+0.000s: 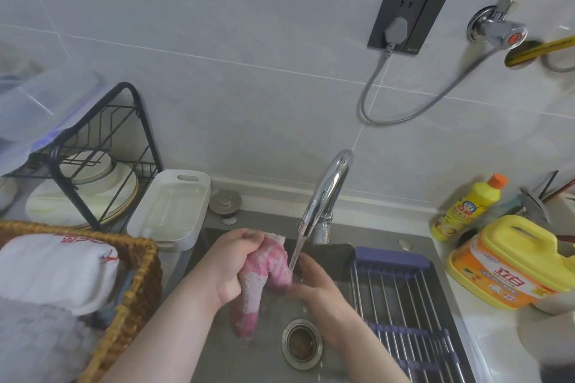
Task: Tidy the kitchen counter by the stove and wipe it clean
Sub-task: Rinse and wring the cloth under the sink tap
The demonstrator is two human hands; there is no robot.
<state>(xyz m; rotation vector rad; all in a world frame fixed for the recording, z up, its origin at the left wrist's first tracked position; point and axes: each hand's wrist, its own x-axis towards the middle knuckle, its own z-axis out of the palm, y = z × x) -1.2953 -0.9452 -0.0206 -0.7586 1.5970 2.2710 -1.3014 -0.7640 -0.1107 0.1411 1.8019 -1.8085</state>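
**Cloth held under running tap**

The pink cloth is held over the sink, in the lower middle of the frame. Its upper part is gripped by the left hand with the fingers curled tight round it, and its tail hangs down toward the drain. The fold on the right is held by the right hand – fingers closed on the fabric. A thin stream of water is seen falling from the tap onto that fold, just beside the right thumb.

A wire rack is set across the sink at lower right. A yellow bottle and a yellow jug are stood on the counter at the right edge. A white tub is placed left of the tap, with a black dish rack behind it and a wicker basket at lower left. A dark socket – one plug in it – is fixed on the tiled wall at the top.
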